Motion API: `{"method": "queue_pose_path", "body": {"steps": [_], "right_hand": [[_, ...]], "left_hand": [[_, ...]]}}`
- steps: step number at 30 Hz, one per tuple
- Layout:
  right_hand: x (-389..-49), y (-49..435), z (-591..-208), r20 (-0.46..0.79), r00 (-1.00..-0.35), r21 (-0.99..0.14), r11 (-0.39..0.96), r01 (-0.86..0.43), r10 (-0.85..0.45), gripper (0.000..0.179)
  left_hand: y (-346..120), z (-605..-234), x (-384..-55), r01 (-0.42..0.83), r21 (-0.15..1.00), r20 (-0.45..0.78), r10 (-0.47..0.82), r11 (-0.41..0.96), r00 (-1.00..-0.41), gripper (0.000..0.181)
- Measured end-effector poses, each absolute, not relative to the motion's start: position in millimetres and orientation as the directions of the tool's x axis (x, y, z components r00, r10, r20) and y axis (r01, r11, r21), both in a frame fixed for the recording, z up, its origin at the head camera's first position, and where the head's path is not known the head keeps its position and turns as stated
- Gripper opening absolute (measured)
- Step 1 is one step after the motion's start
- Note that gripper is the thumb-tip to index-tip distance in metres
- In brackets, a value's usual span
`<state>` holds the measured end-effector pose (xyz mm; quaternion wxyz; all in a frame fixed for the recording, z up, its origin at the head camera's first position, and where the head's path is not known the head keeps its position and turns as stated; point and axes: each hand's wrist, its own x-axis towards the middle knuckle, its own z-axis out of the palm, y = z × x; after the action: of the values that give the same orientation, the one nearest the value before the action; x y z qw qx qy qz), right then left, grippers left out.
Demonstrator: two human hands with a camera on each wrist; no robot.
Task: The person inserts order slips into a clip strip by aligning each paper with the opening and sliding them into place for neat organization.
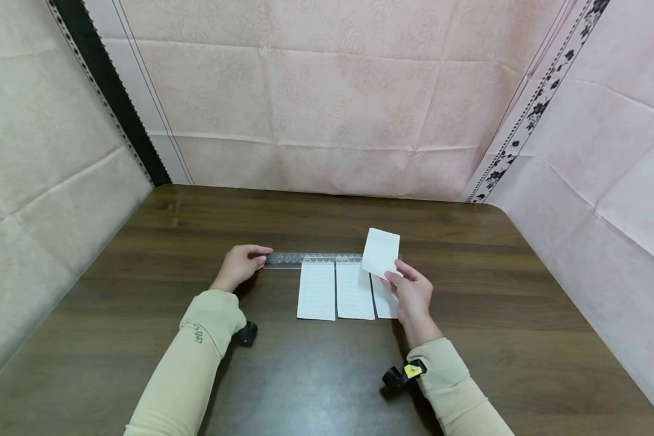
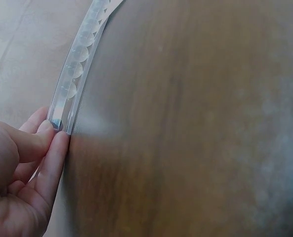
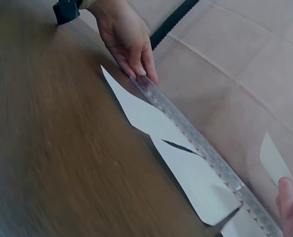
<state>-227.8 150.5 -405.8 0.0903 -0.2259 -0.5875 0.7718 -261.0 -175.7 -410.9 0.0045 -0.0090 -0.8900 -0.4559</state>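
My left hand (image 1: pixel 241 266) pinches the left end of a clear plastic ruler (image 1: pixel 283 260) between thumb and fingers; the left wrist view shows this grip on the ruler (image 2: pixel 69 94) up close. Below the ruler, three white lined paper cards stand side by side with narrow gaps: a left card (image 1: pixel 316 293), a middle card (image 1: pixel 354 293) and a right card (image 1: pixel 383 303). Their top edges meet the ruler. A fourth white card (image 1: pixel 381 249) is pinched by its lower right corner in my right hand (image 1: pixel 416 297), raised and tilted over the right card, hiding the ruler's right end.
A dark brown wooden table (image 1: pixel 305 375) with rounded far corners lies under everything. Pale patterned cloth (image 1: pixel 332 109) hangs behind it and along both sides. Black camera mounts are strapped at both wrists, the right mount (image 1: pixel 395 378) bearing a yellow label.
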Motion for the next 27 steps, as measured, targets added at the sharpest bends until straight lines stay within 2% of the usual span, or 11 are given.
{"method": "queue_pose_path", "body": {"steps": [27], "right_hand": [[-210, 100, -412, -0.191, -0.927, -0.942, -0.325, 0.081, 0.323, 0.042]], "left_hand": [[-177, -412, -263, 0.037, 0.792, 0.033, 0.017, 0.609, -0.999, 0.023]]}}
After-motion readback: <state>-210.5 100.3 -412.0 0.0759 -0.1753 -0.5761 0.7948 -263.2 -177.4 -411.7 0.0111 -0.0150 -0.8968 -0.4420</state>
